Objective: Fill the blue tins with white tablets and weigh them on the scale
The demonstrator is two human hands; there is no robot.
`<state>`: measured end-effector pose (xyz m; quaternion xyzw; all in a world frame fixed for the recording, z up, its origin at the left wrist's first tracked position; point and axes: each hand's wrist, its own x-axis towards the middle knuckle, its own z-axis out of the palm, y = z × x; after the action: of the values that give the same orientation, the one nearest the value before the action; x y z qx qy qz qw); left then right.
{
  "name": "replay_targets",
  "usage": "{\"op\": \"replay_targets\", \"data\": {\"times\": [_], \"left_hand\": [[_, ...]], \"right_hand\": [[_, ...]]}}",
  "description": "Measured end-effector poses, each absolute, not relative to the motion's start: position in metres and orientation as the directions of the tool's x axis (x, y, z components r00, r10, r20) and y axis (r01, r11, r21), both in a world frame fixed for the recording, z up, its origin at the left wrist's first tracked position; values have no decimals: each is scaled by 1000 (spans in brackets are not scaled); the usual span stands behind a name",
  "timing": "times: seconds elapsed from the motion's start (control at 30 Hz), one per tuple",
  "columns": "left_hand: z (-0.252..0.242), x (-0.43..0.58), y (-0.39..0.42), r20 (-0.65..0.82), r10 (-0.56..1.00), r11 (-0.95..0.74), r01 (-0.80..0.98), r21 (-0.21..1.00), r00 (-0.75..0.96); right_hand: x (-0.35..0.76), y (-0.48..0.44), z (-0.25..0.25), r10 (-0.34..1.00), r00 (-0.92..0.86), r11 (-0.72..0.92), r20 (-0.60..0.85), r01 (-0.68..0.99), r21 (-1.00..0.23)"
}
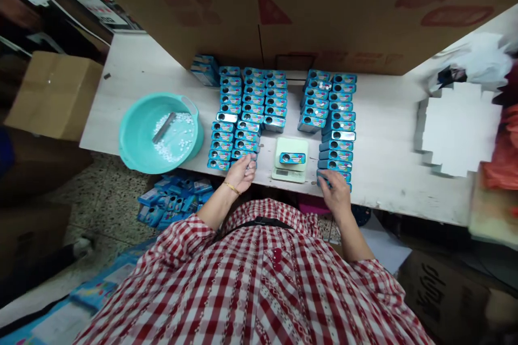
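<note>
My left hand (242,173) rests at the near end of the left rows of small blue tins (243,113), fingers curled on the nearest tin there. My right hand (335,190) lies over the nearest tin of the right rows of blue tins (332,118), fingers bent down on it. Between my hands a small pale green scale (289,170) carries one blue tin (292,158). Both wrists come out of red and white checked sleeves.
A teal basin (133,135) with white pellets and a metal scoop stands at the left table edge. A large cardboard box (283,5) walls the back. A white cut-out sheet (459,129) lies right. More blue tins (174,199) lie on the floor.
</note>
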<state>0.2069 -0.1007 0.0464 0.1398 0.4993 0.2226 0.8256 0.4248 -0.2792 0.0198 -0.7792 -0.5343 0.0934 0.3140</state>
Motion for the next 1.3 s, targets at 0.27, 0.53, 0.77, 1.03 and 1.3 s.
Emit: {"op": "replay_targets", "data": {"times": [0.27, 0.53, 0.77, 1.03, 1.3], "left_hand": [[24, 168, -136, -854, 319, 928, -319, 194, 411], [21, 160, -138, -842, 299, 939, -298, 174, 450], [22, 157, -138, -834, 312, 935, -302, 184, 456], [26, 168, -141, -820, 307, 941, -280, 188, 482], [24, 186, -136, -828, 315, 943, -254, 217, 464]], "right_hand": [[438, -251, 25, 877, 437, -234, 200, 752, -616], [424, -213, 16, 969, 230, -127, 91, 777, -617], [424, -213, 6, 971, 228, -128, 73, 751, -648], [430, -208, -22, 956, 291, -206, -33, 586, -784], [414, -201, -6, 979, 198, -100, 43, 658, -747]]}}
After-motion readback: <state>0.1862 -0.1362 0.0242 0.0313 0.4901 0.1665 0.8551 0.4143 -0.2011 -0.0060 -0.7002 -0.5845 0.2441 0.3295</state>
